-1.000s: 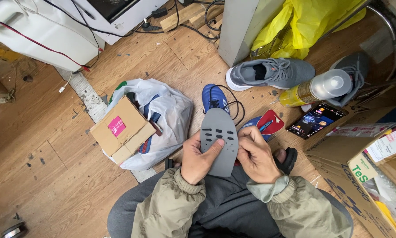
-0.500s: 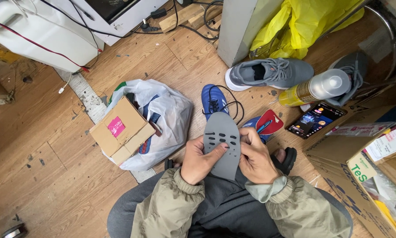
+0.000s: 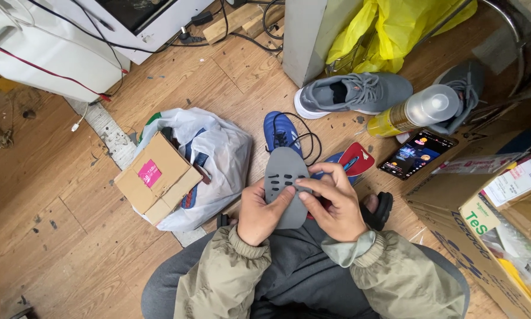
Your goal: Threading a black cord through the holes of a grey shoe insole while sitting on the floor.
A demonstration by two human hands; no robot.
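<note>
Head camera view, looking straight down at our lap: we hold a grey insole (image 3: 284,183) over our knees, toe end pointing away from us. Our left hand (image 3: 262,214) grasps it from the left edge, thumb laid across the face, which steadies the piece. Our right hand (image 3: 334,204) grips the right edge, with its fingertips (image 3: 304,186) pressed on the slotted middle area. Both hands are closed on the insole; neither is free. Holding it flat and face-up keeps the row of dark slots in plain sight.

A blue shoe (image 3: 282,131) with a loose black lace lies on the wooden floor (image 3: 58,236) just beyond the insole. A blue and red insole (image 3: 353,159) lies just to its right, partly behind our right hand.

Packages and labels:
- A small cardboard box (image 3: 158,177) with a pink square label rests against a white plastic bag (image 3: 215,156) to our left.
- A large cardboard carton (image 3: 484,230) with green lettering and a white label stands at our right.
- A yellow spray can (image 3: 416,111) with a clear cap lies near a grey sneaker (image 3: 354,94).
- A phone (image 3: 418,155) with a lit screen lies beside the carton.
- A yellow plastic bag (image 3: 395,26) sits at the top.
</note>
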